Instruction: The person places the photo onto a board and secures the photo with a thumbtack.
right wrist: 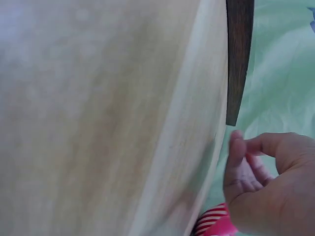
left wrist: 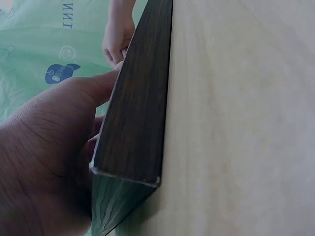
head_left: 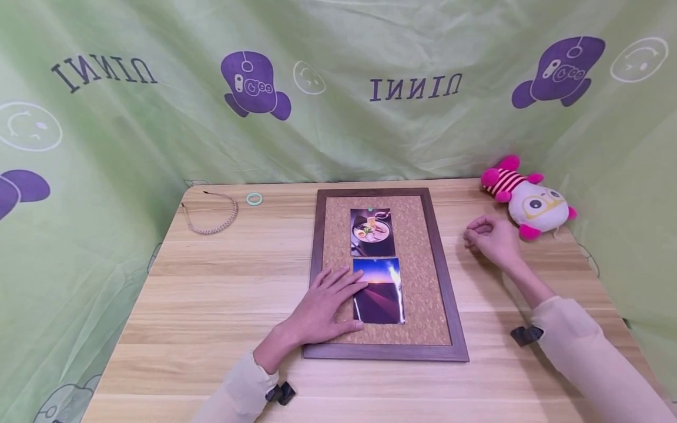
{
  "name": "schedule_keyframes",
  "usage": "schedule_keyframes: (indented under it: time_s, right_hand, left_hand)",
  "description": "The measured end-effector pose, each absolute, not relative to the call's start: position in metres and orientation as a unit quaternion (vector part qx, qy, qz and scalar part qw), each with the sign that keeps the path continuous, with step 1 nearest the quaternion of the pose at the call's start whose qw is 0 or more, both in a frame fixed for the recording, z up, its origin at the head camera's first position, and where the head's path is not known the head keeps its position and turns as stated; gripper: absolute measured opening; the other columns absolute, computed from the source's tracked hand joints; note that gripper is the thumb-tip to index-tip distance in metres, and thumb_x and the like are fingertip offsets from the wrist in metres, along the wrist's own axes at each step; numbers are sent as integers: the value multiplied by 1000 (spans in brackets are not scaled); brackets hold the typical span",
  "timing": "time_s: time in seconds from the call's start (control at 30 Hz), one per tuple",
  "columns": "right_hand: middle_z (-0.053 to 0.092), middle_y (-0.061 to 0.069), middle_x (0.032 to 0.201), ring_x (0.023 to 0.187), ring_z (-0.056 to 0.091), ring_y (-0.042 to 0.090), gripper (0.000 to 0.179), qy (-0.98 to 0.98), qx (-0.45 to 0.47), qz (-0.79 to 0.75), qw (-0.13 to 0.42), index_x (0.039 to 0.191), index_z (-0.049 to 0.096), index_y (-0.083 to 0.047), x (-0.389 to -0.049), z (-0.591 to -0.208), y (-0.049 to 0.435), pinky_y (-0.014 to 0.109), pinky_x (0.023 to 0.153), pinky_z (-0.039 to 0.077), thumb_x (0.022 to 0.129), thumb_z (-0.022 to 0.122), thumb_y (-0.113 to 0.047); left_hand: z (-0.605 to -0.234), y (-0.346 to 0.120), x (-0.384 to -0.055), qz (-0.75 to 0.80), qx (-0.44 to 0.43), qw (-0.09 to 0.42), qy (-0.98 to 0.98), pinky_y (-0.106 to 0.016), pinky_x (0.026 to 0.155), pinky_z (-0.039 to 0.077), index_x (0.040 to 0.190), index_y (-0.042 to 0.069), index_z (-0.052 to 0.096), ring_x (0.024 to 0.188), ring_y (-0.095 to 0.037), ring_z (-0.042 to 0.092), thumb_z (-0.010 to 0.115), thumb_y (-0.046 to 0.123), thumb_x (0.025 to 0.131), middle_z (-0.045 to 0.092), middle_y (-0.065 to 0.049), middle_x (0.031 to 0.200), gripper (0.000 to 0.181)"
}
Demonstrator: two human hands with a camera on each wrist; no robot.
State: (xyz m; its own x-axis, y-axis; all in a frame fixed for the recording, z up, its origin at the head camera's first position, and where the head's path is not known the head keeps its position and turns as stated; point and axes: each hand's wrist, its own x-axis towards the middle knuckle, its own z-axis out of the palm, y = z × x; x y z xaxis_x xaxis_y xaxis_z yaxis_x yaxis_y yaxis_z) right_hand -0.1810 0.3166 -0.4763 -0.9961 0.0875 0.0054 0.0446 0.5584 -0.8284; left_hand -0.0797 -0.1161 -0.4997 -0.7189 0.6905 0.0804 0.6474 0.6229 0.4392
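My left hand lies with fingers spread over the left side of a framed cork board. Its fingertips rest on the left edge of a sunset road photo. Above that photo, a ramen photo has a green pushpin at its top. In the left wrist view the board's dark frame hides part of the left fingers. My right hand is to the right of the board, fingers curled and thumb meeting forefinger. Nothing shows between those fingertips; something tiny could be hidden there.
A pink and white plush toy lies beyond my right hand, near the table's back right corner. At the back left are a beaded headband and a pale green ring. Green printed cloth surrounds the wooden table.
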Motion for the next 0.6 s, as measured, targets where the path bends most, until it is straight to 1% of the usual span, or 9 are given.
schedule_keyframes:
  time_s: [0.17,0.3,0.4,0.6]
  right_hand:
    - [81,18,91,67,70,-8,17,-871,-16,487,54,112,72,16,-174,-468,310,16,64,62,98,76,6]
    - [81,25,97,71,73,-7,23,-858,5,511,53,117,73,19,-167,-460,302,16,68,63,97,78,8]
    - [81,28,100,73,75,-6,25,-848,15,528,52,118,72,20,-161,-454,294,17,69,64,97,78,9]
    - [76,37,108,75,77,-5,23,-834,50,544,77,121,74,19,-152,-444,279,19,67,64,102,74,7]
  left_hand:
    - [-500,-116,-80,227,373,49,898,-60,138,10,168,19,50,169,-33,26,73,59,100,39,-3,179,82]
    - [-500,-115,-80,227,373,47,898,-62,138,12,167,19,51,168,-35,27,74,58,100,40,-4,178,81]
    - [-499,-116,-79,228,371,49,899,-62,138,12,167,19,51,168,-34,27,74,58,100,40,-4,178,81]
    - [-499,-116,-79,226,370,48,900,-62,138,12,167,19,51,168,-34,28,73,59,100,40,-3,178,81]
